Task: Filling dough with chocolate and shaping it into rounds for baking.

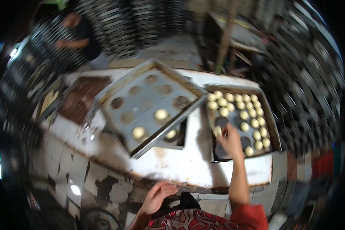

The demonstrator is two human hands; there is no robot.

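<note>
Pinching a dough ball (217,131) in the right hand (230,142), with a tray (220,153) beneath; holding the left hand (160,196) loose, empty. Might dent dough by squeezing, or nudge other balls (254,123) rightward of the right hand by brushing.

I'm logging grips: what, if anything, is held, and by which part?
The right hand meets a pale, round dough ball at its right side; blur hides whether it's gripped. The left hand holds nothing visible.
</note>
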